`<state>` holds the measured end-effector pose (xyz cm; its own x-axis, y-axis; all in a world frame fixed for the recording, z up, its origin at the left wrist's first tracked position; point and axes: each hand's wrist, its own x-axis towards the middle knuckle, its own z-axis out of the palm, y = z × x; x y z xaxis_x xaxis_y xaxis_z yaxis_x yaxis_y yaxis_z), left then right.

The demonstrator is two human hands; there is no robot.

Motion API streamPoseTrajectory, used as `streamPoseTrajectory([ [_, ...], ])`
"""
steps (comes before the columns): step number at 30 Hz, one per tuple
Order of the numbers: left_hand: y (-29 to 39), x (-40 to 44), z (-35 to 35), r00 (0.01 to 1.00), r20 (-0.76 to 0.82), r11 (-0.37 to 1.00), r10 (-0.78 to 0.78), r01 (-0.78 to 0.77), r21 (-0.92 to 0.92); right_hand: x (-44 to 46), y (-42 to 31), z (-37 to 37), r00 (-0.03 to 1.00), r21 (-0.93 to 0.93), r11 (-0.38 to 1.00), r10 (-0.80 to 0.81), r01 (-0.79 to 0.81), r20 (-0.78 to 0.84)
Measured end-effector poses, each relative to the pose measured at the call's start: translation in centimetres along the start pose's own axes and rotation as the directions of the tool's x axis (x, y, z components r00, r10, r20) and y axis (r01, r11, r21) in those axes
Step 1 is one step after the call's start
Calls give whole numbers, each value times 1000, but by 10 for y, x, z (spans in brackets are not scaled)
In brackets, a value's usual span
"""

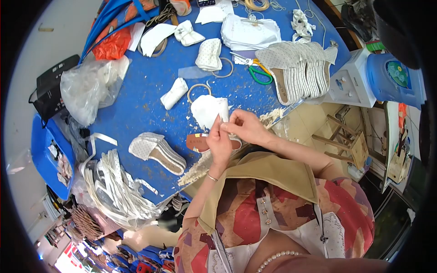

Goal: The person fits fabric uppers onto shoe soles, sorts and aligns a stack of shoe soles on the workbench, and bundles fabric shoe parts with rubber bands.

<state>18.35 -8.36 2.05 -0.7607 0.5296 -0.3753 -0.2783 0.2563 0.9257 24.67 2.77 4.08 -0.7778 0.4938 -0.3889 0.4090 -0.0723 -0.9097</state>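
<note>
Both my hands meet over the near edge of the blue table. My left hand [219,144] pinches the lower edge of a white fabric piece [207,110]. From the right, my right hand [247,127] has its fingers closed at the same corner of the fabric, touching my left fingertips. Partly hidden beneath my hands lies a brown insole [197,143] with printed letters and light patches. Just beyond the fabric are a beige ring of tape [199,92] and a rolled white cloth [174,93].
Stacked grey slipper soles [300,73] stand at the right, beside green-handled scissors [260,75]. A smaller sole stack [158,151] and white strips [114,186] lie left. Plastic bags [95,86] sit at the far left. A wooden stool [348,143] stands on the floor right.
</note>
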Motion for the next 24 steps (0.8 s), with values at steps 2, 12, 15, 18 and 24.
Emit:
streamPoseTrajectory([
  [2, -10, 2, 1, 959, 90, 927, 269, -283, 245, 5, 0, 3, 999, -123, 992, 31, -36, -37],
  [12, -20, 44, -35, 993, -103, 997, -60, 65, 43, 44, 14, -18, 957, 415, 864, 230, -284, 177],
  [15, -26, 63, -63, 971, -136, 929, -195, 138, -345, 68, 25, -42, 949, 531, 786, 261, -316, 178],
  [18, 0, 75, -80, 917, -229, 775, -326, 120, -621, 99, 23, -80, 969, 571, 786, 233, -236, 80],
  [24, -1, 79, -115, 954, -31, 696, -298, 195, -691, 148, -31, -117, 949, -8, 998, 51, -57, -310],
])
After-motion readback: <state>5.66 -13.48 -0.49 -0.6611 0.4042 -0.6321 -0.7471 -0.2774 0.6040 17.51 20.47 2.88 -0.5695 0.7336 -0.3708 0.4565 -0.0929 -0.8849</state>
